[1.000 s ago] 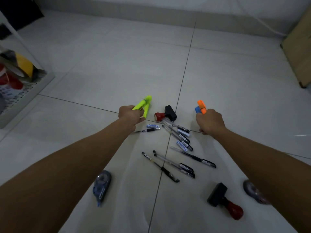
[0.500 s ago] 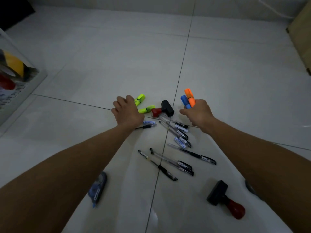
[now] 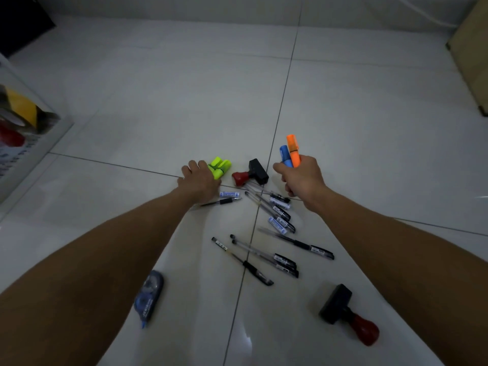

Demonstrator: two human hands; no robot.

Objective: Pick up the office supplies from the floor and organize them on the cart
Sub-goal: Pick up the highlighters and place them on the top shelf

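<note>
My right hand (image 3: 301,178) grips an orange highlighter (image 3: 293,150) and a blue highlighter (image 3: 285,155), both standing upright above the fist. My left hand (image 3: 199,179) is low at the floor, its fingers around two yellow-green highlighters (image 3: 220,167) that lie side by side. Between the hands lies a stamp with a red handle and black base (image 3: 250,173). Several black pens (image 3: 266,257) and small blue-labelled tubes (image 3: 229,194) are scattered on the tiles in front of me. The cart (image 3: 31,143) is at the left edge, only partly in view.
A blue correction tape dispenser (image 3: 148,299) lies under my left forearm. A second red-handled stamp (image 3: 348,314) sits at lower right. A wooden panel (image 3: 472,54) stands at the far right, and a dark object (image 3: 21,19) at top left. The floor is pale glossy tile.
My left hand had the yellow-green highlighters raised, then dropped to the floor with them apart; now they lie together under its fingers. My right hand has lifted the orange and blue highlighters more upright.
</note>
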